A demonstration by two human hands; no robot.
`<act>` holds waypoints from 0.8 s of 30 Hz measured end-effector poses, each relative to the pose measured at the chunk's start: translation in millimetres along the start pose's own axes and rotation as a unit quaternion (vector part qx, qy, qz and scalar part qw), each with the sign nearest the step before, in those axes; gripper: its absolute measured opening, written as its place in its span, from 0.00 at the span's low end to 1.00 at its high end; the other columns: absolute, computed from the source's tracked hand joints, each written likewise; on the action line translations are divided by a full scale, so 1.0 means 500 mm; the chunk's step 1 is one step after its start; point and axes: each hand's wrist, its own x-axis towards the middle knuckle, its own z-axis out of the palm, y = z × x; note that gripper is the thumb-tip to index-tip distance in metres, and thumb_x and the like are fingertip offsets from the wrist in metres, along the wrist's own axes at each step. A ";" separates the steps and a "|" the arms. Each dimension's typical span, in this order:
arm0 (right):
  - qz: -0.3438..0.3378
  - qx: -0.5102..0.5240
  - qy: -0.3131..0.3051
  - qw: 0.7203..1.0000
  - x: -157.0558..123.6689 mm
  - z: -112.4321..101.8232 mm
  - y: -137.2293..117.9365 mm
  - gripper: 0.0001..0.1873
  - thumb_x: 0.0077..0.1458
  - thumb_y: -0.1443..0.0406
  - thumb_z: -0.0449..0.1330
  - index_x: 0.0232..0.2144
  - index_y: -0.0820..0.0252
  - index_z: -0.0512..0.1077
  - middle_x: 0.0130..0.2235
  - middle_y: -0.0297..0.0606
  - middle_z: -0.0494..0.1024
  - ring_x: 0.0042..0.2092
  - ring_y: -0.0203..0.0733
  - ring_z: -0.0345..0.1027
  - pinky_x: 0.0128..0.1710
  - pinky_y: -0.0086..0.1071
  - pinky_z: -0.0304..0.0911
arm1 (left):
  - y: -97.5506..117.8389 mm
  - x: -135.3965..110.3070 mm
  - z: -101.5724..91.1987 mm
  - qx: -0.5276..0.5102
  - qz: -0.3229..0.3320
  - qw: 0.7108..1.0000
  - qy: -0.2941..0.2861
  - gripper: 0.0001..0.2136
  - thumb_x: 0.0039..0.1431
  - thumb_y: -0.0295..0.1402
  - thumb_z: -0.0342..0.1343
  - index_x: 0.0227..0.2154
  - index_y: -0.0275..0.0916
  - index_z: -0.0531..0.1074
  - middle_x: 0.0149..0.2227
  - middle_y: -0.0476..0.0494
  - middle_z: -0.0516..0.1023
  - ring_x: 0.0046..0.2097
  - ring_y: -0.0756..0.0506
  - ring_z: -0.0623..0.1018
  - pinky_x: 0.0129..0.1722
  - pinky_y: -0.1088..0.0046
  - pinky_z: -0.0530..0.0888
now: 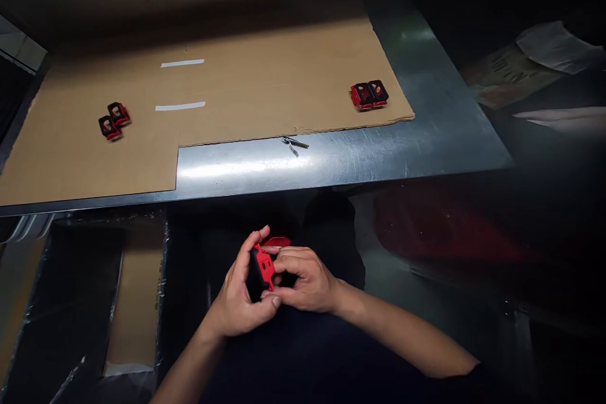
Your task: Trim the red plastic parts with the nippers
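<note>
A red-and-black plastic part (pixel 262 268) is held above the person's lap, near the middle of the view, gripped by both hands. The left hand (pixel 235 290) curls around its left side, and the right hand (pixel 305 281) closes over its right edge. A curved red piece (pixel 277 242) shows just beyond it. Farther away, on a cardboard sheet (pixel 265 88) over a steel table (pixel 331 161), red-and-black parts (pixel 113 120) lie left and similar parts (pixel 369 94) lie right. A small metal item (pixel 294 145) rests beside the sheet's near edge.
</note>
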 end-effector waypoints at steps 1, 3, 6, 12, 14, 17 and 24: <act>-0.007 -0.005 -0.004 1.000 0.000 0.001 0.001 0.08 0.55 0.62 0.68 0.30 0.59 0.74 0.23 0.31 0.74 0.26 0.36 0.70 0.36 0.32 0.71 | 0.004 -0.002 0.001 0.022 0.001 1.000 0.004 0.42 0.55 0.35 0.64 0.69 0.50 0.48 0.71 0.36 0.54 0.65 0.31 0.67 0.61 0.48 0.70; -0.014 -0.013 -0.010 1.000 -0.001 0.002 0.003 0.08 0.56 0.62 0.67 0.29 0.59 0.73 0.23 0.32 0.75 0.26 0.36 0.69 0.33 0.32 0.69 | 0.009 -0.002 0.001 0.055 0.008 0.998 0.011 0.41 0.54 0.34 0.64 0.68 0.50 0.50 0.70 0.36 0.57 0.64 0.31 0.69 0.60 0.47 0.70; -0.018 -0.014 -0.015 1.000 -0.002 0.001 0.001 0.06 0.56 0.63 0.65 0.30 0.59 0.73 0.23 0.32 0.75 0.26 0.37 0.69 0.32 0.32 0.68 | 0.013 -0.002 0.001 0.080 0.030 0.996 0.015 0.41 0.53 0.32 0.63 0.68 0.51 0.51 0.65 0.37 0.64 0.61 0.33 0.73 0.60 0.46 0.70; 0.033 0.055 -0.070 0.995 0.002 -0.013 -0.020 0.03 0.52 0.68 0.62 0.33 0.60 0.73 0.27 0.34 0.76 0.28 0.37 0.70 0.35 0.32 0.70 | 0.020 -0.007 -0.001 0.139 0.062 0.988 0.035 0.41 0.53 0.30 0.63 0.68 0.51 0.51 0.58 0.39 0.71 0.57 0.37 0.76 0.58 0.49 0.73; 0.079 0.113 -0.084 0.987 0.003 -0.021 -0.029 0.08 0.50 0.71 0.60 0.35 0.61 0.73 0.28 0.34 0.77 0.29 0.36 0.71 0.34 0.30 0.69 | 0.024 -0.009 -0.002 0.165 0.072 0.983 0.038 0.41 0.53 0.30 0.62 0.68 0.50 0.50 0.57 0.40 0.72 0.56 0.37 0.76 0.58 0.50 0.73; 0.141 0.181 -0.087 0.969 0.003 -0.031 -0.041 0.12 0.50 0.72 0.59 0.39 0.62 0.74 0.29 0.33 0.77 0.30 0.35 0.70 0.35 0.29 0.69 | 0.030 -0.011 -0.003 0.199 0.090 0.976 0.027 0.42 0.52 0.30 0.62 0.68 0.48 0.50 0.56 0.39 0.73 0.56 0.38 0.76 0.57 0.53 0.74; 0.323 0.280 -0.069 0.901 -0.002 -0.033 -0.050 0.15 0.50 0.63 0.68 0.40 0.62 0.74 0.32 0.33 0.75 0.31 0.33 0.68 0.31 0.26 0.65 | 0.032 -0.014 0.005 0.237 0.117 0.964 0.015 0.44 0.52 0.26 0.60 0.70 0.46 0.47 0.55 0.37 0.72 0.54 0.38 0.77 0.51 0.58 0.79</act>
